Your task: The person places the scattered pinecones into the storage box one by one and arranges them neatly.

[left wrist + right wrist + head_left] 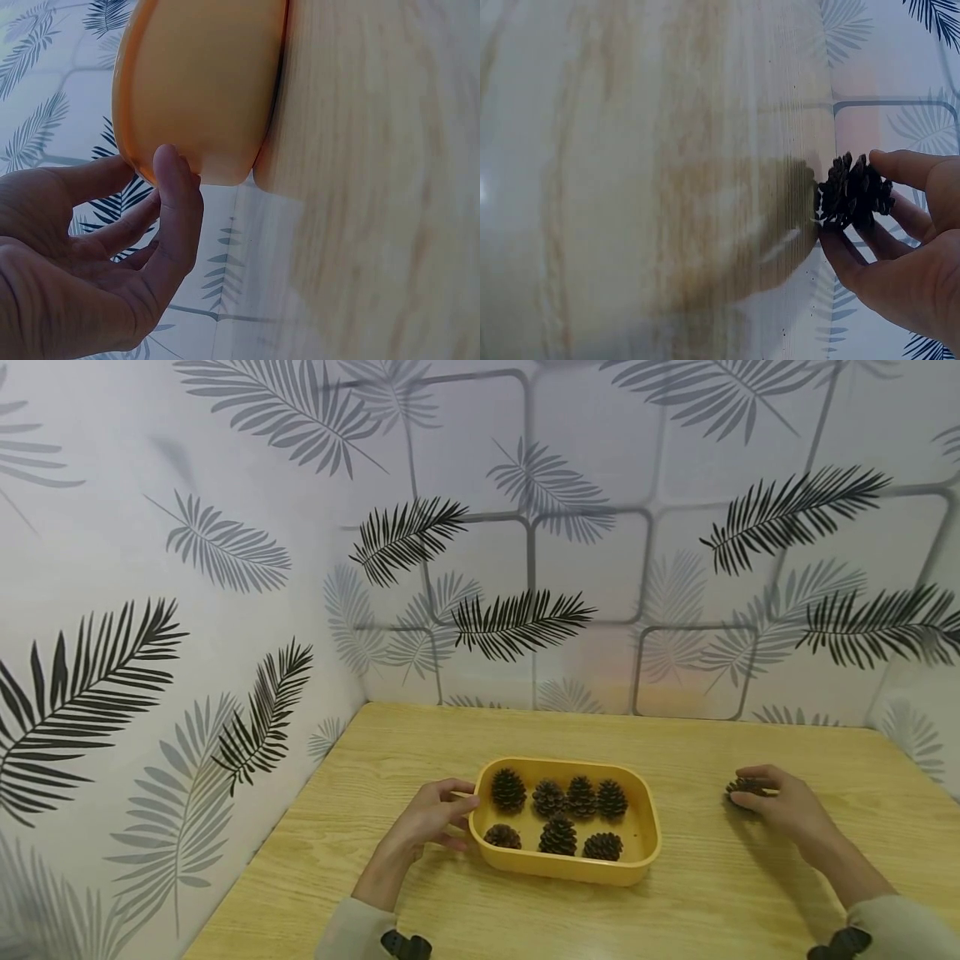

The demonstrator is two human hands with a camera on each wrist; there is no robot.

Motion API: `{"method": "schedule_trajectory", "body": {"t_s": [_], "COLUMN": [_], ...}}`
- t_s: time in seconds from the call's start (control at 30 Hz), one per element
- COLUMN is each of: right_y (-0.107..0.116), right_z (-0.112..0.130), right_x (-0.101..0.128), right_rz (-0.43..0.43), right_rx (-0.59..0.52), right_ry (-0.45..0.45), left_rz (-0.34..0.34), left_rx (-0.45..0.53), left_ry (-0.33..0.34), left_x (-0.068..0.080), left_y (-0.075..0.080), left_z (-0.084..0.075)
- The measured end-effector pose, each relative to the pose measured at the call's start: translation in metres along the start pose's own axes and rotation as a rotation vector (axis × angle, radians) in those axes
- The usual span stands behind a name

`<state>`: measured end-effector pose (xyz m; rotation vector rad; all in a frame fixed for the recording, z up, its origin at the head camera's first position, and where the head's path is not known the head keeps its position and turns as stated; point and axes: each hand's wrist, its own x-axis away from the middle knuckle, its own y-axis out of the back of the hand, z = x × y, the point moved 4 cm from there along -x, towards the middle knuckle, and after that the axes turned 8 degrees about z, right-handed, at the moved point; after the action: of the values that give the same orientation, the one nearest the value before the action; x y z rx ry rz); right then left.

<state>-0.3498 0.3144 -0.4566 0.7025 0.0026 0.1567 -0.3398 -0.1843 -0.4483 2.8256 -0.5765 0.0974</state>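
Leaf-patterned walls enclose the bench (712,910). Left hand (431,817) steadies the tray (645,852) (seven cones inside), fingers relaxed against its end; right hand (780,806) pinches a cone (742,787) lying well right of it.

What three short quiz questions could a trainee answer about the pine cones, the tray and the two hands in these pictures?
1. How many pine cones lie inside the yellow tray?
2. True or false: the right hand holds a pine cone on the wooden table.
3. The left hand touches the tray's: A) left end, B) right end, C) far rim.

Key: 1. Seven. 2. True. 3. A.
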Motion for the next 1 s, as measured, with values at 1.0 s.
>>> {"method": "schedule_trajectory", "body": {"t_s": [1.0], "right_y": [0.002], "right_z": [0.008], "right_x": [0.009], "right_rz": [-0.038], "right_rx": [-0.01], "right_ry": [-0.001], "left_rz": [-0.004], "left_rx": [0.007], "left_ry": [0.006], "left_x": [0.0], "left_y": [0.0], "left_z": [0.0]}}
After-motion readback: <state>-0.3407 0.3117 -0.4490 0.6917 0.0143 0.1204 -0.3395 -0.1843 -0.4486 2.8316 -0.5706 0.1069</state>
